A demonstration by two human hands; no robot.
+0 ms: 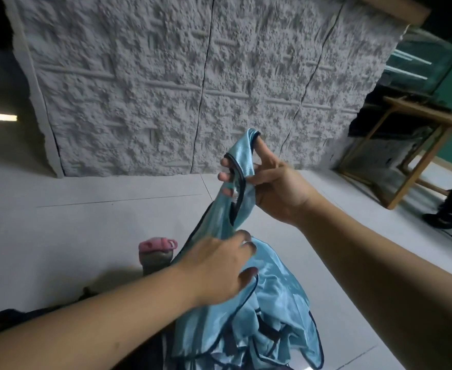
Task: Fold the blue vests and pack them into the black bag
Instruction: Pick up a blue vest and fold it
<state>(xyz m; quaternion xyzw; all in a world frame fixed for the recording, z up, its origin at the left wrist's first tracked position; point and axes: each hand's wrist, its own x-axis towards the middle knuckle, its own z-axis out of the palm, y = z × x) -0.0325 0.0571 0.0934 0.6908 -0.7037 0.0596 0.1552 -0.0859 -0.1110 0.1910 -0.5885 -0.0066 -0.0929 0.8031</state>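
Observation:
A shiny light-blue vest [278, 297] with dark trim hangs crumpled in front of me over the floor. My right hand [275, 190] holds it up by a shoulder strap [242, 156], fingers curled round the strap. Lower down, my left hand [219, 265] grips the vest's body just under the armhole. More blue fabric bunches at the bottom centre. The black bag [8, 317] lies at the lower left, mostly hidden behind my left forearm.
A bottle with a pink lid [157, 253] stands on the pale tiled floor [86, 231] left of the vest. A rough grey textured wall [182, 84] rises ahead. At the right stands a wooden table [417, 145], with a person's dark shoe [446, 220] near it.

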